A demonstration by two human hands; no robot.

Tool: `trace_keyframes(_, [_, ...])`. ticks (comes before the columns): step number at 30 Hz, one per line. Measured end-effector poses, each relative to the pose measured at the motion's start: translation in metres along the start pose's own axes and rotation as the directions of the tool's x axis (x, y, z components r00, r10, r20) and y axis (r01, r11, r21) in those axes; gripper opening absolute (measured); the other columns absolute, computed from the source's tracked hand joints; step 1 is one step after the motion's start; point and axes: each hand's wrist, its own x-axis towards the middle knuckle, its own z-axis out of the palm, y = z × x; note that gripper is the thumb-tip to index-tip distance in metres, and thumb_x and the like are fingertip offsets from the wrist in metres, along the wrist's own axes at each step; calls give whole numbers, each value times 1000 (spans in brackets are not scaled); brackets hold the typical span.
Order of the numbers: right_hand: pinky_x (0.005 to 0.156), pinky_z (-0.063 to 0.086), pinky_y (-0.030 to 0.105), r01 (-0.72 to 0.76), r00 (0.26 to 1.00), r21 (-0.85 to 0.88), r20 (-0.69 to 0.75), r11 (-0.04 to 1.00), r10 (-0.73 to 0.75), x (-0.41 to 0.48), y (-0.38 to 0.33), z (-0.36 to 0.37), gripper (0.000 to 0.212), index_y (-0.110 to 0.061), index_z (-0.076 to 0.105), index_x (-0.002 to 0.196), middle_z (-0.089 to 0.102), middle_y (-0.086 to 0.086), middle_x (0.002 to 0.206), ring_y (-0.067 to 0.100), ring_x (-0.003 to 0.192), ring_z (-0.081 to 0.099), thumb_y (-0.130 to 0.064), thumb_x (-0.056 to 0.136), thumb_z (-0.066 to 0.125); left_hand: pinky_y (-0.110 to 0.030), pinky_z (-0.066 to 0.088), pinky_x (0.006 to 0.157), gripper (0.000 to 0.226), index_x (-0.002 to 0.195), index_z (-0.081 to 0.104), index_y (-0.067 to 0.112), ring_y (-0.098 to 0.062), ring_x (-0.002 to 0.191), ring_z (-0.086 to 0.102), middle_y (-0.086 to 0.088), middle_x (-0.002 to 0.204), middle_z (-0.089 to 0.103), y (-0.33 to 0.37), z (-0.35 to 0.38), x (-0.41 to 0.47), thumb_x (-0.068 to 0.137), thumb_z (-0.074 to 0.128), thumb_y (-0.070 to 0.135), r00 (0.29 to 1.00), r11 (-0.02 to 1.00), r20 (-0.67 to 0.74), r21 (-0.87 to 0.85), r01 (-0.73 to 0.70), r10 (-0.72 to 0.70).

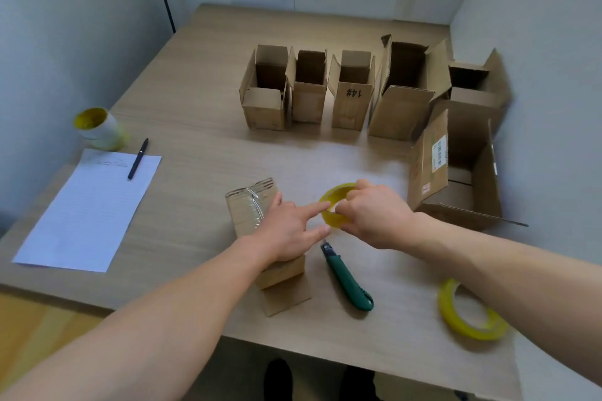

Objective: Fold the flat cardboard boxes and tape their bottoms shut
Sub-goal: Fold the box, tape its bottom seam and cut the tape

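Note:
A small cardboard box [247,208] stands bottom-up in front of me, with shiny clear tape running over its closed flaps. My left hand [290,231] rests on the box's right side, its index and middle fingers stretched out straight toward a yellow tape roll [332,197]. My right hand [374,212] grips that roll from the right, fingers curled round its rim, just above the table. A green utility knife [348,280] lies on the table below both hands.
Several folded open boxes [348,107] stand in a row at the back; a larger open box [456,172] lies at the right. A second yellow tape roll [469,319] sits near the front right edge. Paper [88,208], a pen [138,158] and a big tape roll [97,127] lie left.

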Motion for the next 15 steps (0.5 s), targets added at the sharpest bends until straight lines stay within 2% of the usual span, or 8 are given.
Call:
trace_keyframes(2, [59,40,35,37,996,-26,-80,999,-39,1,1,0,26,-21,68,96,63,2,82,30,90,56,-45,89,63,-49,-1,119,58,144,37,50,-17,122,53,4,102,72,10,-3,3,89,50,63,997,999,56,-14,50,-49])
trace_keyframes(4, [53,40,34,35,992,-54,-121,998,-41,1,1,2,25,-20,69,84,60,1,72,29,79,57,-45,81,71,-50,-1,118,52,138,47,48,-13,120,55,9,100,72,17,-8,7,88,59,55,992,990,66,-81,117,-111])
trace_keyframes(7, [56,44,34,33,986,-44,-161,998,-40,-2,-3,5,32,-22,66,80,58,0,77,27,79,55,-53,86,57,-47,0,118,22,108,65,39,-14,114,58,10,97,70,20,-11,13,86,67,39,984,975,12,-134,176,-176])
trace_keyframes(9, [64,47,38,-8,979,15,-203,1000,11,-12,-8,8,33,-22,64,93,59,2,94,27,88,54,-53,86,54,-47,1,120,11,93,64,39,-14,110,59,12,90,67,21,-12,15,84,70,35,979,966,8,-166,200,-202])
trace_keyframes(11, [73,47,38,-78,943,168,-309,983,127,-25,-14,16,36,-20,58,104,56,4,105,27,93,52,-47,81,67,-46,3,120,13,88,64,37,-13,105,60,13,84,65,22,-12,16,81,74,33,976,950,6,-228,214,-219])
trace_keyframes(13, [72,43,34,-200,857,447,-352,872,377,-40,-21,25,34,-18,52,99,52,2,98,23,87,48,-35,79,73,-46,2,120,15,87,66,36,-12,102,61,15,80,65,21,-12,15,78,77,30,972,931,-6,-290,223,-235])
trace_keyframes(14, [69,40,34,-272,823,547,-295,792,486,-47,-25,30,30,-20,49,95,50,-1,93,21,84,46,-31,80,72,-46,2,120,16,87,66,36,-12,99,60,16,77,64,20,-12,16,77,78,28,970,921,-13,-315,228,-244])
trace_keyframes(15, [67,38,34,-345,829,573,-184,743,527,-54,-29,37,26,-23,46,93,48,-4,91,21,83,46,-32,83,68,-46,4,120,17,87,66,36,-11,95,59,18,74,62,19,-12,16,77,78,27,968,914,-16,-334,232,-251])
